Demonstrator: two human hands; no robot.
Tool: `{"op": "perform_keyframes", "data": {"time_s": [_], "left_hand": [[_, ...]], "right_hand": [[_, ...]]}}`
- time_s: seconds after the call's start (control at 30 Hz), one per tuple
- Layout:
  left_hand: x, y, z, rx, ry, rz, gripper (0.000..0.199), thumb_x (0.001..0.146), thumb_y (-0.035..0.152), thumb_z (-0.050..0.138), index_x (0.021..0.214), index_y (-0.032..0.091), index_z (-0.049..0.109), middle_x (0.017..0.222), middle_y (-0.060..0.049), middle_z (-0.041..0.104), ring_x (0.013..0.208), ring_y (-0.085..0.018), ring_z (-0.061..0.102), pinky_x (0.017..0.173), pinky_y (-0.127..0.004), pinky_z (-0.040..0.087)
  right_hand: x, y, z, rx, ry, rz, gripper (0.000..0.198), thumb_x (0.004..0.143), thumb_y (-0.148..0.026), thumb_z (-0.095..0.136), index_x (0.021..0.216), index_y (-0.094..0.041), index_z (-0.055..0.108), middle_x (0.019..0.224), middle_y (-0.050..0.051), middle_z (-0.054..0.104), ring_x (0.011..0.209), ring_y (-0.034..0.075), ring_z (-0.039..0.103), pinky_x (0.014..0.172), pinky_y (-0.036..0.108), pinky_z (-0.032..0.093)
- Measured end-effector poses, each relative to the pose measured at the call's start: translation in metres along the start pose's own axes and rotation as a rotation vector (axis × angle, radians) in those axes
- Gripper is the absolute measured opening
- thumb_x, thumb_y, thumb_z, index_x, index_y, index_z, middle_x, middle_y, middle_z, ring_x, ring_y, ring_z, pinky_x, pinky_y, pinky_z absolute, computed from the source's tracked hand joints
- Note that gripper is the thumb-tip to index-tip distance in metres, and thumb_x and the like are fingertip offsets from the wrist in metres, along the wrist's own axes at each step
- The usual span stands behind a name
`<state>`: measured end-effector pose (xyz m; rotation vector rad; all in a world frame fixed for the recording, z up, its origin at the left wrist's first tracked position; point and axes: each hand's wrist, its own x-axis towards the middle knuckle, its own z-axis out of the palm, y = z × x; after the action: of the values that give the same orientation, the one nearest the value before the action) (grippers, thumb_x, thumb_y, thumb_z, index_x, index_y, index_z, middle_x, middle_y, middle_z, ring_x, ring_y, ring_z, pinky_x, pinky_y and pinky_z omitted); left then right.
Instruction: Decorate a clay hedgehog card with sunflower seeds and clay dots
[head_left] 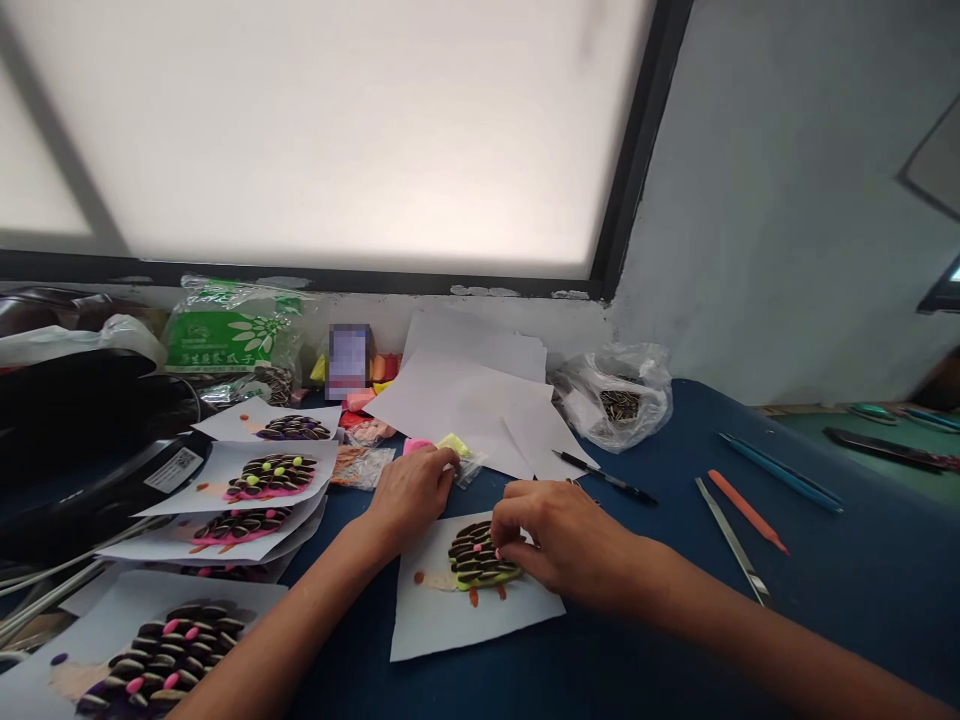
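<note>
My right hand (pixel 559 540) is closed in a pinch over a white sheet (pixel 427 630) bearing a hedgehog picture. A small pink clay ball (pixel 498 553) shows at its fingertips, against the hedgehog's back of striped sunflower seeds (pixel 472 570) set in yellow-green clay. Another pink dot (pixel 478 547) sits among the seeds. Beyond the sheet's upper left corner, my left hand (pixel 412 495) has its fingers curled down; whatever they hold is hidden. Just behind it lie pink clay (pixel 417 445) and yellow clay (pixel 453 443) in clear wrap.
Finished-looking hedgehog sheets (pixel 187 490) are stacked on the left. Blank papers (pixel 472 400), a bag of seeds (pixel 619 400) and a green seed packet (pixel 225 335) stand along the wall. A black pen (pixel 607 478), tweezers (pixel 731 540), an orange tool (pixel 746 510) and blue tool (pixel 784 475) lie right.
</note>
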<state>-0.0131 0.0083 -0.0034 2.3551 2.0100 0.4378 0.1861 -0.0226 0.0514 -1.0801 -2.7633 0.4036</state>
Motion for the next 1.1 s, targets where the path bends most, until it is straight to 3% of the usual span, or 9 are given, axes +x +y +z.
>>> {"op": "perform_keyframes", "data": {"time_s": [1.1], "left_hand": [[-0.0004, 0.0027, -0.0036, 0.005, -0.042, -0.007, 0.028, 0.093, 0.021, 0.042, 0.110, 0.024, 0.064, 0.103, -0.006, 0.072, 0.096, -0.025, 0.065, 0.070, -0.030, 0.044]], "right_hand": [[-0.0010, -0.0025, 0.0022, -0.060, 0.010, -0.013, 0.007, 0.082, -0.015, 0.060, 0.078, -0.017, 0.066, 0.082, 0.001, 0.064, 0.067, 0.011, 0.053, 0.058, 0.023, 0.031]]}}
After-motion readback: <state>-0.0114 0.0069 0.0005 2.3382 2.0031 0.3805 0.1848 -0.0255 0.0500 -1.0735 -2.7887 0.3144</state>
